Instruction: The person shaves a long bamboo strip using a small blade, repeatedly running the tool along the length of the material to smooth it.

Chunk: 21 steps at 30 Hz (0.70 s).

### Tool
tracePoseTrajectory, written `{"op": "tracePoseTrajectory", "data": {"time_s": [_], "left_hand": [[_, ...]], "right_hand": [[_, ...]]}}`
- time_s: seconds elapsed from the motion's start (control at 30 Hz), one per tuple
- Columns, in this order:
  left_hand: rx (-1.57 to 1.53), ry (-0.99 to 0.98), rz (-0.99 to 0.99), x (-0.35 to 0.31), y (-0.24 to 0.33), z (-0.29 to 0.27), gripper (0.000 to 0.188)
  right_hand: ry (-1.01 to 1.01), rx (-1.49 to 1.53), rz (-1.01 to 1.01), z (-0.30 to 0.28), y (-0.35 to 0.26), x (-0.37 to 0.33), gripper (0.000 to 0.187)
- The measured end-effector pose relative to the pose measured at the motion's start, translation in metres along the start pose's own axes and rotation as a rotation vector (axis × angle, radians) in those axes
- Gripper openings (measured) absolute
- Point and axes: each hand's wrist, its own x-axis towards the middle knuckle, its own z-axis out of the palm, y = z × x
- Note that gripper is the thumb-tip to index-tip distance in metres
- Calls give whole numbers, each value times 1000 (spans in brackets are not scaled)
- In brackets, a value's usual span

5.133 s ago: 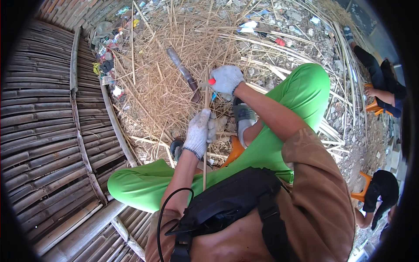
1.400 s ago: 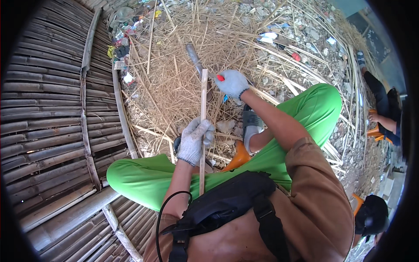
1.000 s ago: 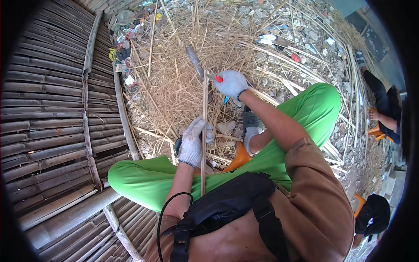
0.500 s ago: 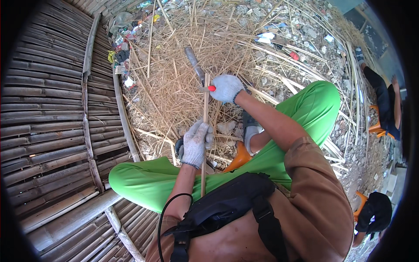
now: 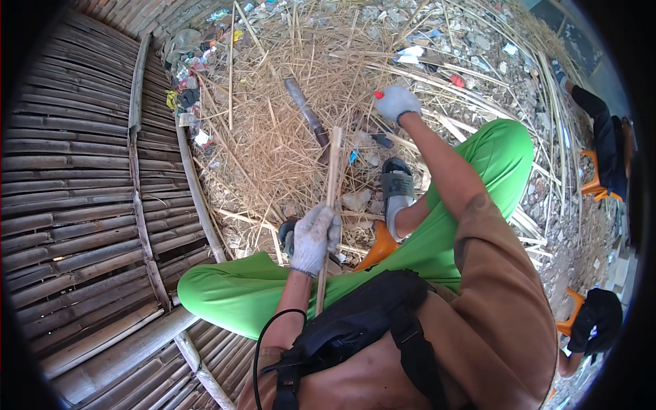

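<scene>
Left hand [image 5: 314, 236], in a soiled white knit glove with a dark-edged ribbed cuff, curls its fingers around a pale strip [image 5: 333, 171]. This strip, narrow, flat and straight, slants slightly from upright; its blunt upper end stands free above the glove, and its lower part runs over the green trousers [image 5: 471, 154] to the black bag [image 5: 355, 314]. Right hand [image 5: 396, 104], similarly gloved, is closed in a fist around a red-ended tool [image 5: 378, 95], apart from the strip; the tool's working part is probably thin metal, but too indistinct to make out. Between strip and left-hand slats lies a loose mat of dry, straw-like shavings [image 5: 253, 143], bearing a cylindrical implement [image 5: 301, 104], grey at one end and dark brown at the other. Bamboo slats [image 5: 68, 198], rounded and weathered, form the ribbed surface at left.
</scene>
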Motion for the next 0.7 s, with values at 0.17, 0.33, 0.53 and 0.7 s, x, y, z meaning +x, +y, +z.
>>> {"op": "tracePoseTrajectory", "data": {"time_s": [0.17,0.33,0.53,0.7], "left_hand": [[6,81,24,15,-6,-8,20],[130,159,89,15,-7,-3,42],[645,255,439,16,-36,-7,39],[565,144,407,4,-32,1,35]], "right_hand": [[-103,14,-339,15,-74,-68,44],[-253,-91,-459,21,-104,-100,40],[-155,-73,-270,13,-93,-78,41],[-26,-71,-30,2,-24,-20,44]]}}
